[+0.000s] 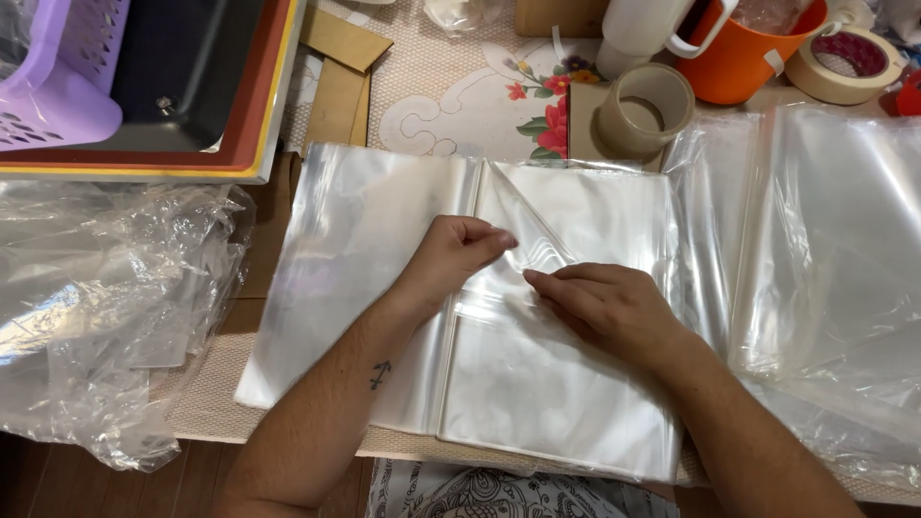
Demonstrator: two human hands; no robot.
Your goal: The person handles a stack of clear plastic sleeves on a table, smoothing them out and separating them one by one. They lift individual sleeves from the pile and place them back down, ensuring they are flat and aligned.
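1. Two bare hands work over a stack of clear plastic bags (537, 384) lying flat on a beige woven mat (206, 403) in the middle of the view.
2. The left hand (451, 254) has its fingers curled together, thumb and fingertips pinched on the edge of a thin clear plastic sheet (528, 235) whose corner is lifted and folded back.
3. The right hand (604, 302) lies flat on the stack just beside the left, fingers extended and close together, pressing the plastic down; it clasps nothing.
4. More clear bags (835, 249) spread to the right, and crumpled plastic wrap (106, 307) sits to the left.
5. A roll of brown tape (645, 107) stands beyond the stack, near an orange bucket (734, 62) and a second tape roll (849, 62).
6. A purple basket (53, 72) rests at the upper left.
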